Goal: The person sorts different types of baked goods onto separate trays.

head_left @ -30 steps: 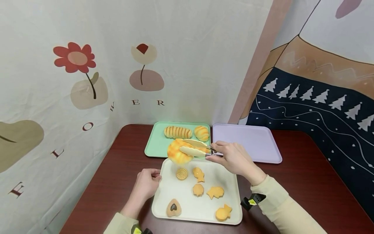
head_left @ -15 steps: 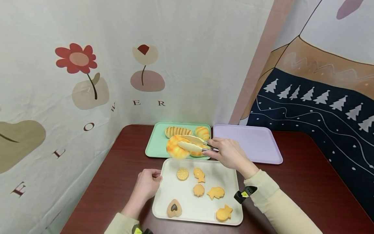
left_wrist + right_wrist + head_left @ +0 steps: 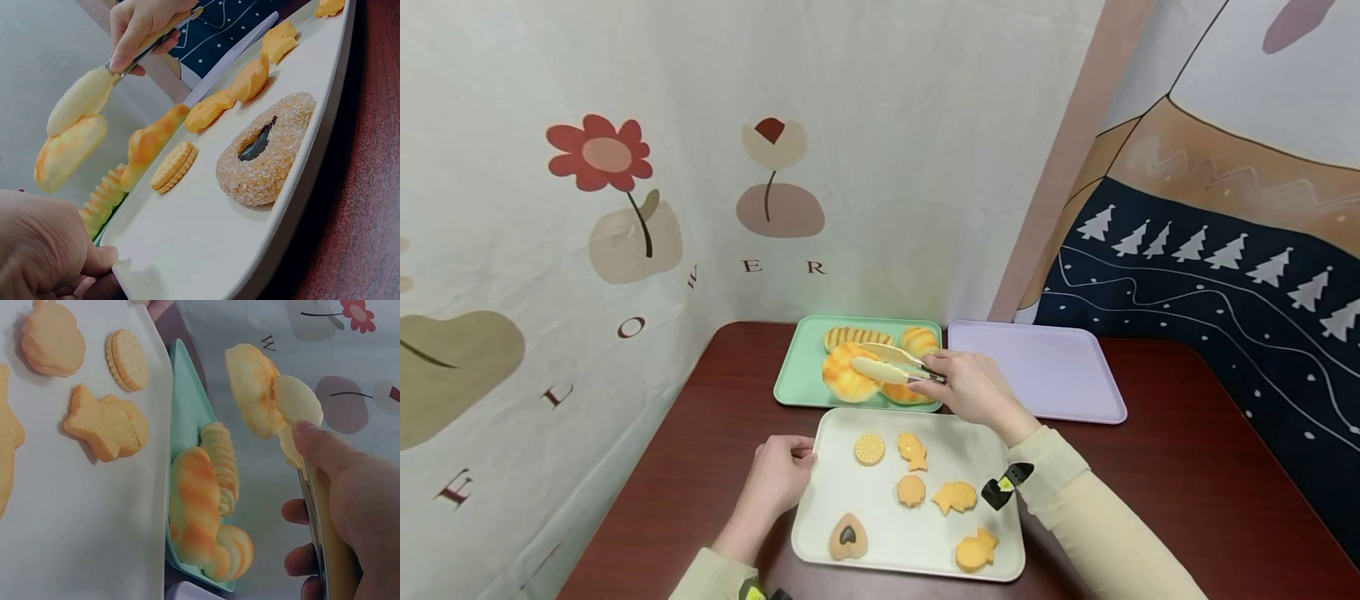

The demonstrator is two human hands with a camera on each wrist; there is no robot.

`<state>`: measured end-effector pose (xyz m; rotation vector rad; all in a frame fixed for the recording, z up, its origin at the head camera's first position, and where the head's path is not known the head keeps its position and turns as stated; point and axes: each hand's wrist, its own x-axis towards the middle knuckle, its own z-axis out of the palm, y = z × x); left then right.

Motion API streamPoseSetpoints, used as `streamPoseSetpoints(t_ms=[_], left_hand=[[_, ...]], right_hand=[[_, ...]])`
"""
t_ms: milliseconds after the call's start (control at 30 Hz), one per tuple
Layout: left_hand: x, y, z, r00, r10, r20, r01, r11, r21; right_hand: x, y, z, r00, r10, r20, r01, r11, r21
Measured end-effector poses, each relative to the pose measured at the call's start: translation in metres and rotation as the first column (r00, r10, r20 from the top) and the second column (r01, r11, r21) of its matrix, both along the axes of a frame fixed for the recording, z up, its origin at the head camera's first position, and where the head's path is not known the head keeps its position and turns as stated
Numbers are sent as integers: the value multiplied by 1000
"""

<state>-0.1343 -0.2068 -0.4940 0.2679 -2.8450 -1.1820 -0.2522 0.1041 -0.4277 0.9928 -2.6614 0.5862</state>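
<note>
My right hand [image 3: 976, 392] grips a pair of tongs [image 3: 880, 371] with cream-coloured tips. Pinched in the tips is a round yellow-orange bun [image 3: 842, 375], raised over the green tray [image 3: 799, 371]; the right wrist view shows this bun [image 3: 253, 390] well apart from the breads below. On that tray lie a ridged long roll [image 3: 856, 336], a striped round bun [image 3: 920, 341] and another bread [image 3: 906, 394] partly behind the tongs. My left hand [image 3: 778, 477] holds the left rim of the white tray [image 3: 827, 500], its thumb [image 3: 100, 259] on the edge.
Several fish-shaped and round cookies [image 3: 912, 491] and a heart-shaped one with a dark centre [image 3: 847, 537] lie on the white tray. A lilac tray [image 3: 1045, 367] stands at the back right of the dark red table [image 3: 1187, 467]. Behind hangs a printed cloth [image 3: 887, 167].
My right hand has moved left with the tongs and bun, carrying the bun from across the white tray's far edge to over the green tray. My left hand stays at the white tray's rim.
</note>
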Motion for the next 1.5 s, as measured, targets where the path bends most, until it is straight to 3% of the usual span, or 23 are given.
streamPoseSetpoints(t_ms=[467, 933, 1500], left_hand=[[0, 1, 0, 1000, -4, -10, 4, 1000, 11], [1, 2, 2, 1000, 3, -3, -3, 1000, 7], [1, 1, 2, 1000, 7, -1, -7, 1000, 16]], right_hand=[[-10, -25, -19, 991, -72, 113, 62, 994, 90], [-20, -39, -25, 985, -83, 151, 71, 994, 88], [-24, -59, -22, 988, -89, 128, 66, 982, 176]])
